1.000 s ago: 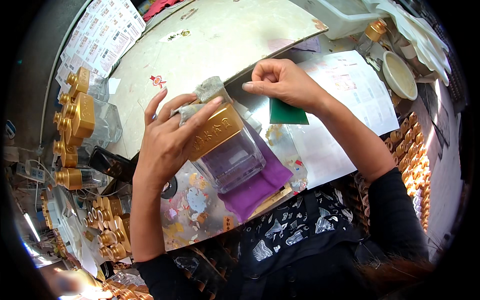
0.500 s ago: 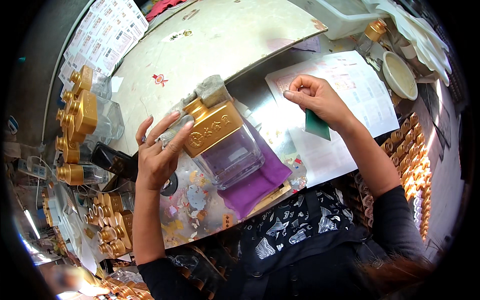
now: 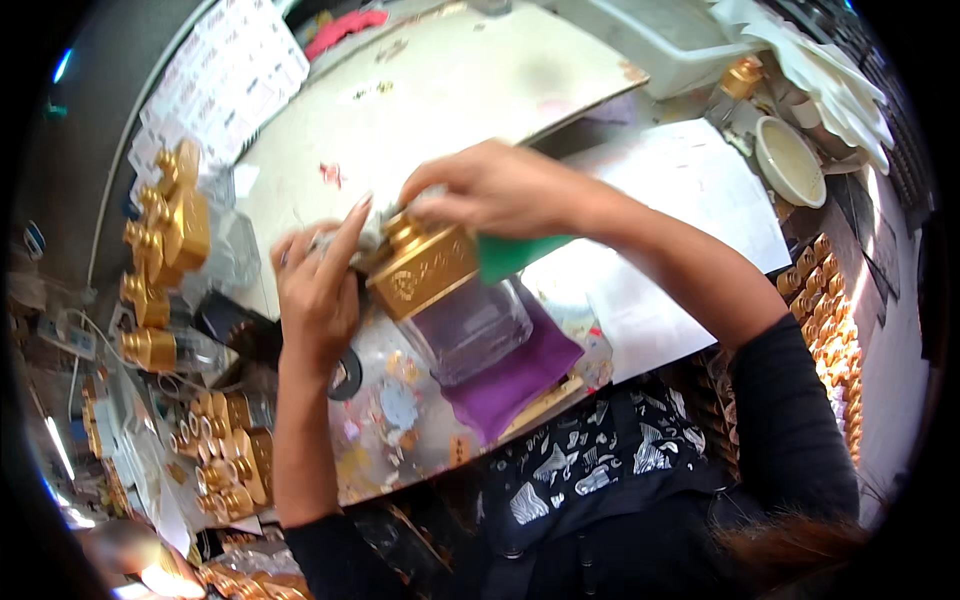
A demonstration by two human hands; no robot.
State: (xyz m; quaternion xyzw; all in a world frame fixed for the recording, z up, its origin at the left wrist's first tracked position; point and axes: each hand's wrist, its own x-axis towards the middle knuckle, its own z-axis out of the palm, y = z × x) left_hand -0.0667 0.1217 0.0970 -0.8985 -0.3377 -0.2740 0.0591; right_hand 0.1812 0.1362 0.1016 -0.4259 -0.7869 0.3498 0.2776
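Observation:
A clear glass bottle (image 3: 468, 335) with a gold embossed shoulder and neck (image 3: 425, 270) lies tilted on a folded purple cloth (image 3: 545, 365). My right hand (image 3: 500, 192), blurred by motion, reaches over the neck with its fingers curled; its fingertips are at the grey cloth (image 3: 372, 240) and the top of the neck. A flat green plastic piece (image 3: 515, 256) sticks out below that hand, held in its lower fingers. On the left, my left hand (image 3: 322, 290) has its fingers raised and apart, beside the gold shoulder and the grey cloth.
Gold-topped bottles (image 3: 180, 235) stand at the left, near a black phone-like object (image 3: 235, 325). White printed sheets (image 3: 670, 225) cover the table's right side. Beyond them sit a white bowl (image 3: 790, 160) and a clear plastic bin (image 3: 660, 50). Gold caps (image 3: 825, 330) fill the lower right.
My right hand has moved left from above the white sheets to the bottle's neck, carrying the green piece. The left hand stays beside the bottle, its fingers shifted slightly.

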